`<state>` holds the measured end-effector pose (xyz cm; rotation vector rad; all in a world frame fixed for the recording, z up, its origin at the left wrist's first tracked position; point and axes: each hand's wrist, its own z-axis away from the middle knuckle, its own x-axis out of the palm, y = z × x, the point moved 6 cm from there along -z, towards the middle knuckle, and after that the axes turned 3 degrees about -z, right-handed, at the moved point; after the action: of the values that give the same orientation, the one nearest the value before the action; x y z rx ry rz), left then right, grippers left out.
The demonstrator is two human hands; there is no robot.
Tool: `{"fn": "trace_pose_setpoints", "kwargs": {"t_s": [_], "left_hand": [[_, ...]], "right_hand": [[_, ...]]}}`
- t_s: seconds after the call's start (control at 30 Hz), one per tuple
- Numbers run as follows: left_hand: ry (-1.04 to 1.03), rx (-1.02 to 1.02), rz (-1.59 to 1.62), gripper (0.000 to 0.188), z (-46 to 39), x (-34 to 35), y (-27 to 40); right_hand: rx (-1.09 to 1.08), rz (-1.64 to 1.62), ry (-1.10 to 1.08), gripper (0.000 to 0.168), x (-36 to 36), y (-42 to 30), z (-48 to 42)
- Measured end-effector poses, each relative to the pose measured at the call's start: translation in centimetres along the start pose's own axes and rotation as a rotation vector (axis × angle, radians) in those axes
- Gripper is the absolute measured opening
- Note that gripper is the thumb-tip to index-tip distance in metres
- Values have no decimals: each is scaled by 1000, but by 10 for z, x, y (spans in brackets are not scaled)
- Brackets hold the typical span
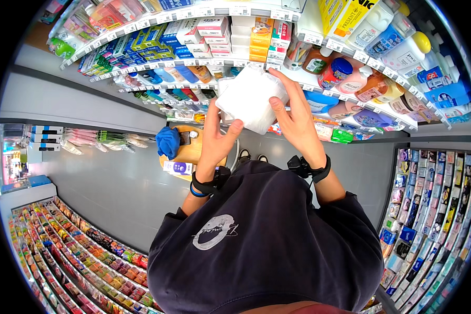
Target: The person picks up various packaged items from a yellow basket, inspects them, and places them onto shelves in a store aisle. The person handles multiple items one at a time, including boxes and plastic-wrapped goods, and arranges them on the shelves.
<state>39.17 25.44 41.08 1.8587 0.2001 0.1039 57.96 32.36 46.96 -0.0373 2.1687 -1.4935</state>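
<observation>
A white, squarish pack (253, 100), seemingly wrapped in clear plastic, is held up between my two hands in front of the shelves. My left hand (219, 139) grips its lower left side, with the thumb at the near edge. On the right side, the fingers of my right hand (298, 114) reach up to the far corner, and its thumb rests against the pack. Its top face is overexposed, so no print can be made out. Behind it are stacked toothpaste cartons (153, 41), white boxes (241, 37) and orange boxes (261, 37).
Bottles (335, 72) line the shelves at right, above price-tag rails (361, 57). Below my left hand, a wooden stool (190, 147) carries a blue cloth (168, 142), a phone (185, 138) and a purple-white box (177, 168). Stocked racks (90, 255) stand behind me.
</observation>
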Motion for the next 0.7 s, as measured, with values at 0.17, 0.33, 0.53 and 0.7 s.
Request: {"fn": "trace_pose_setpoints", "kwargs": {"t_s": [0.17,0.33,0.53,0.7], "left_hand": [[128,82,-207,60,0,-1,16],[158,343,-534,60,-1,-3,39],[389,198,-64,57,19,-21,21],[494,227,-9,59,23,-35,3]], "right_hand": [[124,-607,-25,59,19,13,7],[79,-768,-144,70,29,11,10],[265,-1414,-172,80,25,27,5],[330,-1687,-335,89,22,24,3]]}}
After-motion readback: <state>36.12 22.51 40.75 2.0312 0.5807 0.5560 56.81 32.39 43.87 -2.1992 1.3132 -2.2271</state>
